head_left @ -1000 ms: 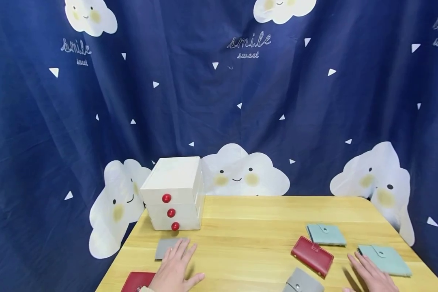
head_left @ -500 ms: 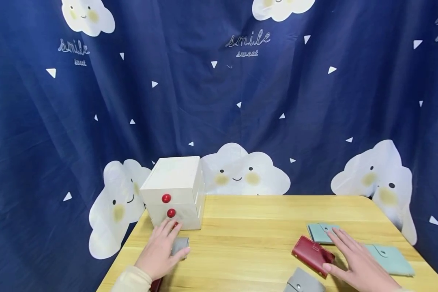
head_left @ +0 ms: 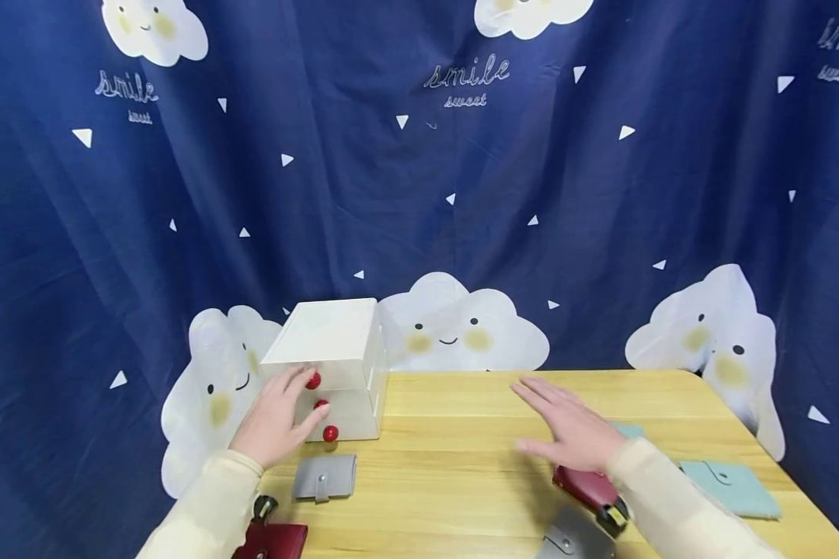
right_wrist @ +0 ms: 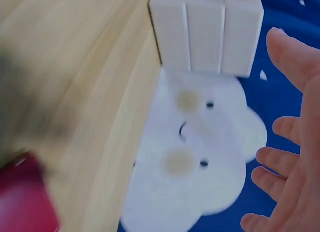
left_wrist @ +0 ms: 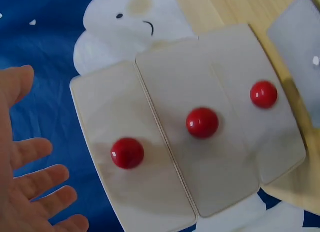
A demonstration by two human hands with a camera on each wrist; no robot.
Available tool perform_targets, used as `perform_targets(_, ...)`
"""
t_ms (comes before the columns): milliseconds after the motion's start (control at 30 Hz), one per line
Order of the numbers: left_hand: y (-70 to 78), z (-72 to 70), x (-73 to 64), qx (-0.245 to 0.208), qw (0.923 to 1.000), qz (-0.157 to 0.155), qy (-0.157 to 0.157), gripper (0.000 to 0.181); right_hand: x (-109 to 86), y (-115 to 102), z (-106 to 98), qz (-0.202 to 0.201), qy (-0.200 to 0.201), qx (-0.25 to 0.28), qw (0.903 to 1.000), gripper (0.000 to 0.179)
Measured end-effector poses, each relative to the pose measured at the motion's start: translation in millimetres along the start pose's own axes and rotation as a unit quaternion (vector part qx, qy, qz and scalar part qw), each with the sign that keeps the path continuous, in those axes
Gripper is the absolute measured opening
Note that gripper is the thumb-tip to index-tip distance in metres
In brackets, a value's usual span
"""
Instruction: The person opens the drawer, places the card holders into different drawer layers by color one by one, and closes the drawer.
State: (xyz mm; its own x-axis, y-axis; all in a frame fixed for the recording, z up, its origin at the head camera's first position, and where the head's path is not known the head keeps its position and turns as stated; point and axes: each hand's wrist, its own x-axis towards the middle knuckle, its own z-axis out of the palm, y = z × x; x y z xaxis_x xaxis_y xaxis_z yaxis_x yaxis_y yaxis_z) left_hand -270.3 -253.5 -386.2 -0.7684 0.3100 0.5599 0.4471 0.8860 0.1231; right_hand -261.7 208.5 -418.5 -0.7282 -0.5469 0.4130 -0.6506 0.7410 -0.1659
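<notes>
A white box of three drawers (head_left: 337, 330) with round red knobs stands at the table's back left. In front of it hovers my left hand (head_left: 271, 419), close to the top knob (head_left: 313, 380) in the head view. The left wrist view shows its fingers spread and apart from the knobs, holding nothing. My right hand (head_left: 573, 431) is held above the middle right of the table with fingers extended, also holding nothing. Beneath that arm lies a red snap wallet (head_left: 583, 485), partly covered. A grey wallet (head_left: 327, 476) lies below the drawers.
Another red wallet (head_left: 283, 541) is at the near left. At right lie a second grey wallet (head_left: 579, 536), a teal wallet (head_left: 734, 487) and another teal wallet (head_left: 631, 430), mostly hidden. A dark blue curtain (head_left: 405, 194) with clouds hangs behind the wooden table (head_left: 454, 466).
My left hand has moved up from above the grey wallet to the drawer front. My right hand has travelled left and forward from the teal wallets. The wallets lie where they were.
</notes>
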Motion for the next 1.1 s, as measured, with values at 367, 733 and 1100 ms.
perform_targets(367,-37.0,-13.4,41.5,0.022,0.9945,-0.088,-0.053,0.077,97.9,-50.2,0.3,0.034,-0.076,0.060,0.9947,0.080)
perform_targets(733,-68.1,-11.2,75.3,0.026,0.9835,-0.143,-0.107,0.089,166.2,-88.7,16.2,0.096,-0.098,0.155,0.9784,0.085)
perform_targets(1100,-89.6,11.4,67.8,-0.013,0.9654,-0.198,-0.170,0.101,194.3,-108.4,62.7,0.099,-0.084,0.158,0.9788,0.081)
